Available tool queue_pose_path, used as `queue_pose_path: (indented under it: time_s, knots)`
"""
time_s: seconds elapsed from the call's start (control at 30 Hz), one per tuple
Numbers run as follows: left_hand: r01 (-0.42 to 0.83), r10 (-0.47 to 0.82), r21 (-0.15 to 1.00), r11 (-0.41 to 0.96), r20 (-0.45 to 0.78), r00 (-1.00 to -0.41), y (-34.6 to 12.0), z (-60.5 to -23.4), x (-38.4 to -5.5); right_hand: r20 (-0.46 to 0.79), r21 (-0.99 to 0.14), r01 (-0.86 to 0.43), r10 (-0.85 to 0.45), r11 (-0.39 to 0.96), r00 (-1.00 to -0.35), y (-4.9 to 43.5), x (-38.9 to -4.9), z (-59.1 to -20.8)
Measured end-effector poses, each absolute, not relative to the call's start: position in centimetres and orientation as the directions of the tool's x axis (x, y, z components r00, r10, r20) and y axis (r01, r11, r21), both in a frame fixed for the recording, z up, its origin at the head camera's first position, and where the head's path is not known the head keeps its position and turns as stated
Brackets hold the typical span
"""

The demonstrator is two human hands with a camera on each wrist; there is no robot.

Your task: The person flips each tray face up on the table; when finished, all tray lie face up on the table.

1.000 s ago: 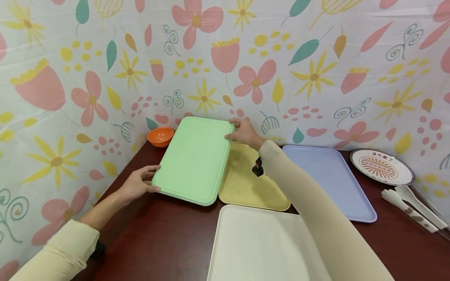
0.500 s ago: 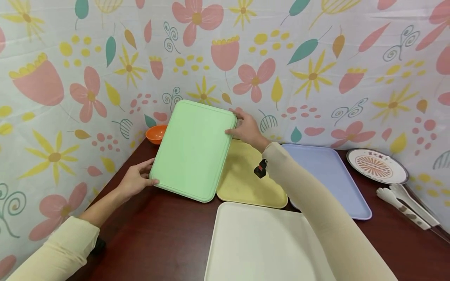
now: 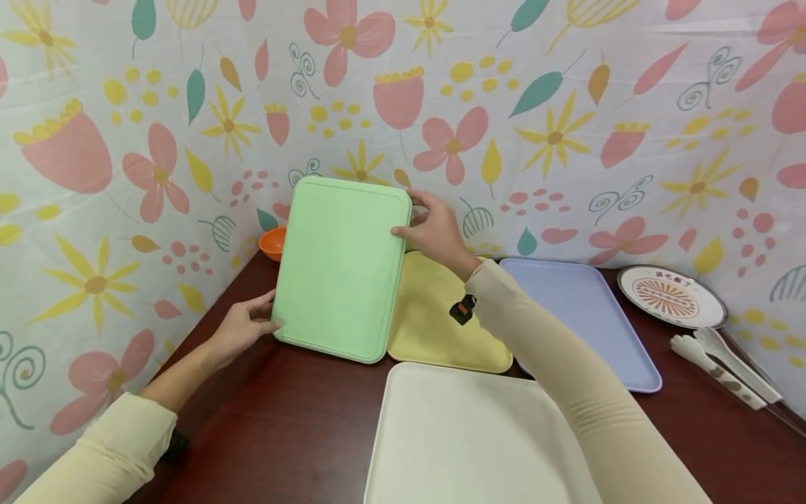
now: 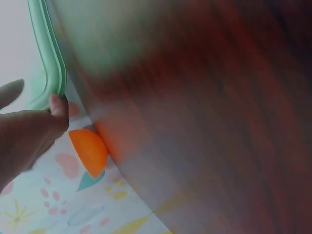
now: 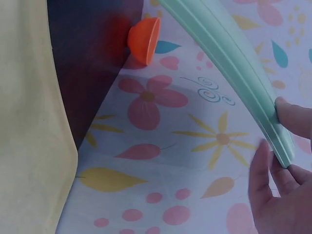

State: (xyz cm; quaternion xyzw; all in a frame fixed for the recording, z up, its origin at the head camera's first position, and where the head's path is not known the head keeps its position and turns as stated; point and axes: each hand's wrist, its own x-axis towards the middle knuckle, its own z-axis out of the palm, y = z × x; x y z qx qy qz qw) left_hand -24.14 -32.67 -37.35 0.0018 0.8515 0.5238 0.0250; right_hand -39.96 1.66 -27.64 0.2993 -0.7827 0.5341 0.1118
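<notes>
A light green rectangular tray (image 3: 340, 269) is held tilted up above the dark table, its far edge higher than its near edge. My left hand (image 3: 244, 327) grips its near left corner, thumb on the upper face. At the far right corner my right hand (image 3: 436, 227) pinches the rim between thumb and fingers. In the right wrist view the green tray (image 5: 234, 68) shows edge-on, with the right hand (image 5: 285, 180) around its corner. The left wrist view has the left hand (image 4: 34, 131) at the other corner. Behind the tray, an orange bowl (image 3: 273, 243) is partly hidden.
A yellow tray (image 3: 450, 315) lies partly under the right arm. Nearer is a cream tray (image 3: 466, 434), and a lavender tray (image 3: 585, 315) lies to the right. A patterned plate (image 3: 670, 297) and white-handled tongs (image 3: 724, 371) are at far right. Flowered cloth (image 3: 554, 91) hangs behind.
Both hands still hold the green tray. Its far edge has risen and the tray stands steeper, covering more of the orange bowl. Lately it has shifted slightly left.
</notes>
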Motion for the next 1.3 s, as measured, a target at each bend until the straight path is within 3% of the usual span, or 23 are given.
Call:
queue_pose_path:
  time_s: [0.3,0.63,0.83,1.3]
  knots:
    - [-0.098,0.087,0.922,0.375,-0.140,-0.986,-33.0,-36.9,-23.7,0.499,-0.672,-0.623,-0.377,0.400,-0.780,1.9,-38.9,-27.3]
    - [-0.078,0.038,0.927,0.367,-0.099,-0.994,-33.6,-36.7,-23.0,0.420,-0.810,-0.538,-0.412,0.231,-0.809,1.6,-37.6,-26.8]
    - [-0.136,0.025,0.931,0.337,-0.154,-0.988,-32.9,-36.7,-23.1,0.377,-0.883,-0.459,-0.439,0.094,-0.815,1.5,-36.6,-26.4]
    - [-0.127,-0.031,0.954,0.272,-0.124,-0.992,-32.0,-37.0,-23.1,0.488,-0.840,-0.542,-0.418,0.014,-0.766,1.9,-35.2,-26.0]
